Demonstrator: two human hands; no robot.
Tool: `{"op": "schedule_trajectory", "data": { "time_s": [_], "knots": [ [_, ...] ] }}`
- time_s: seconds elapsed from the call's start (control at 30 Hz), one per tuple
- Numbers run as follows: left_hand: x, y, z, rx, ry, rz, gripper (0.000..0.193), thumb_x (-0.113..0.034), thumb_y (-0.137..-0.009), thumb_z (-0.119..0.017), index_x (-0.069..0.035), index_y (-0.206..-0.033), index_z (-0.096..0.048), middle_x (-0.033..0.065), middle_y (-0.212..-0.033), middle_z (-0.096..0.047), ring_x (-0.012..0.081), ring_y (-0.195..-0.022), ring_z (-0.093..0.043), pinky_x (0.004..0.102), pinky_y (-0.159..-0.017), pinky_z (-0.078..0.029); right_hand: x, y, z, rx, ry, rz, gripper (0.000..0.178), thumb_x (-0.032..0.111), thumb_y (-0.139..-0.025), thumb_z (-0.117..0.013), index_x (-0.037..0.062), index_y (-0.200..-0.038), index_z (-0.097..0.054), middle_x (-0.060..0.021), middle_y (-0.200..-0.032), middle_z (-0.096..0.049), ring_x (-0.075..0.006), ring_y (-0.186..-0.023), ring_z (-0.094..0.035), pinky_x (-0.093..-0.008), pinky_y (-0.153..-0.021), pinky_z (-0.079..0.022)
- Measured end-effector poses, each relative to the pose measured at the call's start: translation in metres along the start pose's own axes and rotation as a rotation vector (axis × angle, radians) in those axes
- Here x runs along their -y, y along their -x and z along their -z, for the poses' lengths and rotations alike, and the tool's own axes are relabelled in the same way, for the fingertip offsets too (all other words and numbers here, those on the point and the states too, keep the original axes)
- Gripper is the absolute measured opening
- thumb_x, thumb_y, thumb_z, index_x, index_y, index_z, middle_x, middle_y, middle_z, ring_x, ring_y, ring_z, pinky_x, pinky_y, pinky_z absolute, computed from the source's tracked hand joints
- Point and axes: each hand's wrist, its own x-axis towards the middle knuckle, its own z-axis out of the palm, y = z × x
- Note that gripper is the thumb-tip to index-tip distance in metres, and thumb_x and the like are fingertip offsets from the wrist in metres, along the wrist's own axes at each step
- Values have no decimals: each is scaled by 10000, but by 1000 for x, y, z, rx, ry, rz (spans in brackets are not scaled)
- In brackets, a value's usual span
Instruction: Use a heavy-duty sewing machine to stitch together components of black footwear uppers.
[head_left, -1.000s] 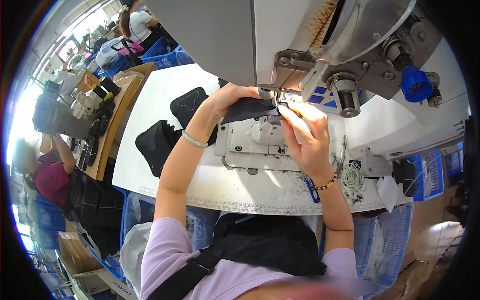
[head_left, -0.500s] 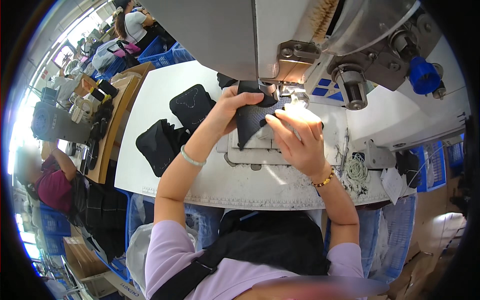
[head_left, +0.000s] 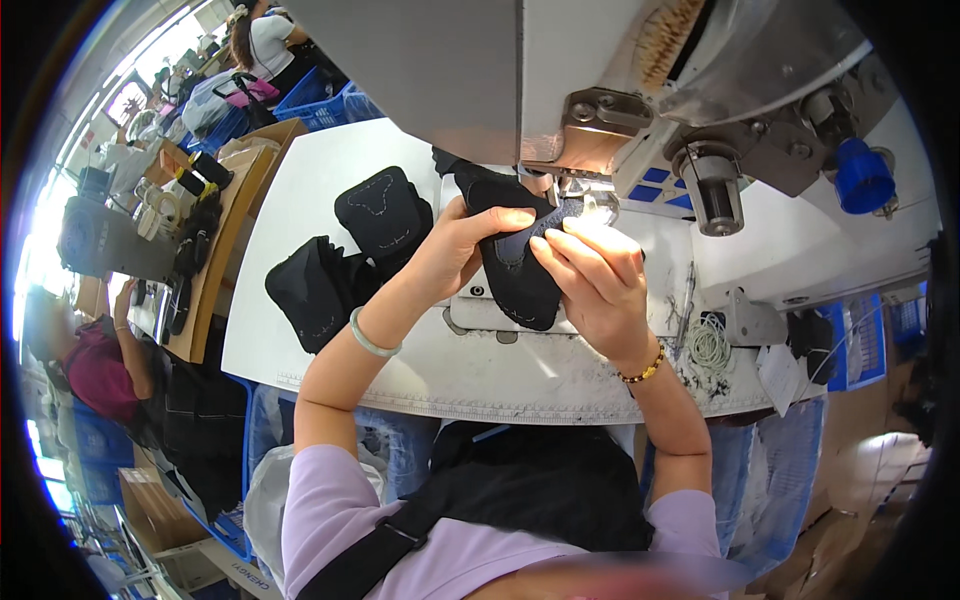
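Note:
A black fabric piece (head_left: 525, 292) with light stitching lies under the head of a sewing machine (head_left: 590, 130), its rounded end hanging toward me. My left hand (head_left: 462, 243) grips its left side, thumb on top and fingers hidden beneath. At its right edge, close to the lit needle area, my right hand (head_left: 600, 285) pinches the cloth between thumb and fingertips. Left of my left forearm lie two stacks of black stitched pieces, a farther stack (head_left: 384, 215) and a nearer stack (head_left: 312, 295).
Lint dots the white table (head_left: 400, 385), which has a ruler strip along its front edge. A coil of pale cord (head_left: 709, 342) sits at the right beside a grey metal part. Blue crates stand around the table. Two people are at the left, one far, one nearer.
The fabric piece has been turned, so a rounded stitched end now hangs down where a pointed corner was. My left hand has shifted slightly down; my right hand stays nearly in place.

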Motion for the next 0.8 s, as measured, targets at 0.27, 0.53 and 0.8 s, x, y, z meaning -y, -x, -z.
{"op": "schedule_trajectory", "data": {
  "time_s": [0.27, 0.53, 0.8],
  "knots": [
    [9, 9, -11, -14, 56, -127, 264, -111, -838, -658, 16, -1062, -604, 62, -964, -646, 120, -866, -631, 243, -777, -516, -5, 1, 7, 25, -58, -69, 337, 51, -702, -656, 106, -1032, -700, 5, -1050, -611, -169, -961, -563, -302, -849, -441],
    [31, 24, -41, -122, -137, -331, 214, -144, -860, -662, 12, -1001, -626, 25, -931, -642, 84, -817, -575, 234, -751, -469, -35, 2, 22, -45, -272, -133, 237, 110, -686, -704, 99, -922, -712, -31, -955, -653, -207, -883, -585, -308, -779, -494],
    [36, 23, -55, -199, -229, -441, 183, -146, -867, -656, 30, -910, -635, 4, -804, -630, 58, -728, -541, 222, -640, -454, -46, 11, 25, 24, -483, -249, 228, 95, -713, -697, 65, -938, -701, -72, -983, -657, -222, -894, -613, -307, -789, -489]
  ]
}}
